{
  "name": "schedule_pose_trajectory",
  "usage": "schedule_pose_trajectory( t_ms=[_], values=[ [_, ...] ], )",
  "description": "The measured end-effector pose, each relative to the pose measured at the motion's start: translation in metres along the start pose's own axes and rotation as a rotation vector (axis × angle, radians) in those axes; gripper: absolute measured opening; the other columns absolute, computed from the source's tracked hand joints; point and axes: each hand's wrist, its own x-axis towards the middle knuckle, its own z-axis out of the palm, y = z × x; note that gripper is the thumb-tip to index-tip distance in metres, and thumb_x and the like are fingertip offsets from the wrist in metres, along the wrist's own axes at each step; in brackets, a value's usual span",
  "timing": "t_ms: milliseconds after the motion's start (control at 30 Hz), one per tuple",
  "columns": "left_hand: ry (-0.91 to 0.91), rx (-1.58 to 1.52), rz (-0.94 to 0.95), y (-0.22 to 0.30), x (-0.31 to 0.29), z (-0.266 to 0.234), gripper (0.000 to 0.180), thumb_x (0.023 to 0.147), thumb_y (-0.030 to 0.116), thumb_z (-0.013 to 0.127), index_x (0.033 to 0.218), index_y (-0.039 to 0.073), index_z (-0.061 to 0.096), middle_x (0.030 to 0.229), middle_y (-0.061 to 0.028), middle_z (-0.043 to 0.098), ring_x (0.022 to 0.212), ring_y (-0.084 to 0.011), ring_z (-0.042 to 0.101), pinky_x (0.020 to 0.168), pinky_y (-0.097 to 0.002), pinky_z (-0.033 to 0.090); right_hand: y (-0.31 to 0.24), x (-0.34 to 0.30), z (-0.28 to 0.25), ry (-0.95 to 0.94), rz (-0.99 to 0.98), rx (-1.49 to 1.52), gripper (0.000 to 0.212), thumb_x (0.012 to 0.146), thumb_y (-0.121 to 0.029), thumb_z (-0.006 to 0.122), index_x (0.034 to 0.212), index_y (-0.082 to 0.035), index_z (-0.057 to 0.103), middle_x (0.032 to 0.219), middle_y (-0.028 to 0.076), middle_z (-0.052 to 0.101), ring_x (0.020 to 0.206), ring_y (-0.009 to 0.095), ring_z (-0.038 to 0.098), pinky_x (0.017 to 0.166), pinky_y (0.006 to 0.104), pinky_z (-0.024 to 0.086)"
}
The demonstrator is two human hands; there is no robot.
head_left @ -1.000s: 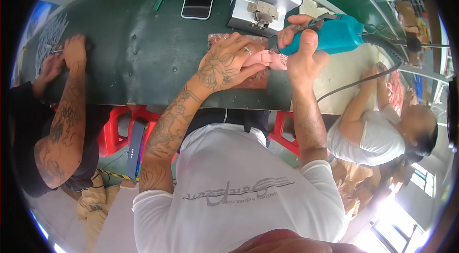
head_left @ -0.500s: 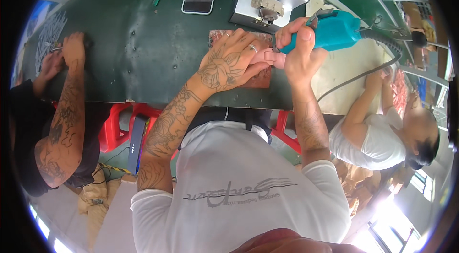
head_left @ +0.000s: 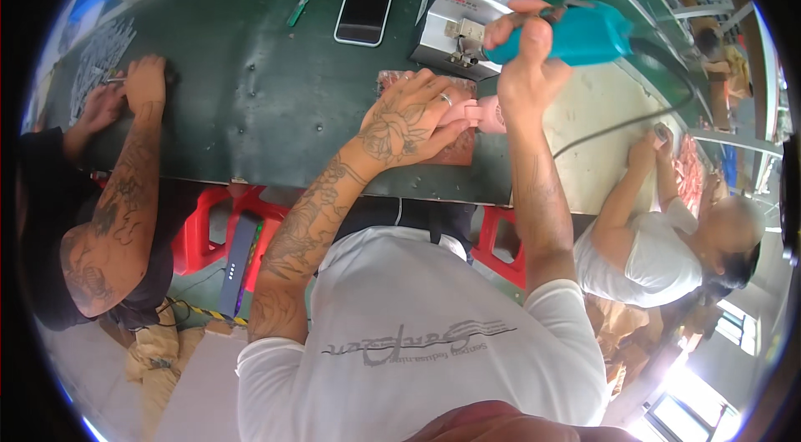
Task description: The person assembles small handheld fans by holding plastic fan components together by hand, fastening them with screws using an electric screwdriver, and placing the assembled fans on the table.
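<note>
My left hand [head_left: 409, 118] presses a pink plastic part [head_left: 491, 114] down onto a reddish-brown pad [head_left: 455, 155]. Its fingers cover much of the part, and the rounded end sticks out to the right. In my right hand [head_left: 531, 66] is a teal corded electric screwdriver [head_left: 588, 35], its nose pointing left. The tool is raised above the part, close to the front of a silver metal screw feeder [head_left: 455, 25]. Its tip is hard to make out against the feeder.
A white-edged phone [head_left: 365, 8] and a green-handled screwdriver [head_left: 307, 0] lie on the dark green table [head_left: 250, 125]. At left, a co-worker's hands [head_left: 125, 91] are beside a pile of grey pieces [head_left: 100, 54]. Another person [head_left: 642, 254] sits at right by pink parts [head_left: 689, 175].
My right hand has lifted the electric screwdriver away from the pink part toward the feeder. My left hand stays on the part. The whole view has shifted slightly.
</note>
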Motion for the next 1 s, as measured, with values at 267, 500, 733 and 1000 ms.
schedule_pose_trajectory(
  t_ms=[267,500,733,1000],
  values=[
    [0.005,-0.052,0.022,0.003,0.001,0.002,0.04,0.094,0.029,0.064,0.129,0.01,0.065,0.12,-0.0118,0.066,0.115,-0.0335,0.06,0.102,-0.0487,0.049,0.015,0.0,0.002,-0.058,0.023,-0.085,0.038,0.105,-0.036,0.063,0.104,0.001,0.055,0.073,0.007,0.059,0.063,0.018,0.058,0.06,0.0329,0.05],
    [0.1,-0.059,0.066,-0.003,0.001,0.005,0.038,0.086,0.025,0.071,0.12,0.007,0.07,0.112,-0.0111,0.066,0.104,-0.0334,0.06,0.088,-0.0464,0.051,-0.028,-0.032,-0.014,0.043,0.21,-0.037,0.057,0.101,-0.052,0.064,0.108,0.004,0.058,0.072,0.008,0.057,0.062,0.019,0.055,0.059,0.0341,0.047],
    [0.05,-0.046,0.044,-0.002,0.004,0.001,0.039,0.087,0.025,0.069,0.123,0.012,0.072,0.115,-0.0075,0.066,0.107,-0.0295,0.06,0.095,-0.0449,0.05,-0.042,-0.055,-0.032,0.008,0.281,0.018,0.062,0.098,-0.053,0.069,0.112,0.006,0.056,0.072,0.008,0.058,0.064,0.018,0.056,0.06,0.0325,0.046],
    [0.03,-0.033,0.022,0.002,0.001,0.001,0.038,0.089,0.026,0.067,0.123,0.012,0.073,0.117,-0.0065,0.066,0.109,-0.0284,0.06,0.099,-0.0446,0.049,-0.031,-0.063,-0.037,0.01,0.269,0.058,0.055,0.1,-0.047,0.069,0.113,0.006,0.059,0.074,0.006,0.06,0.067,0.016,0.059,0.06,0.0288,0.047]
  ],
)
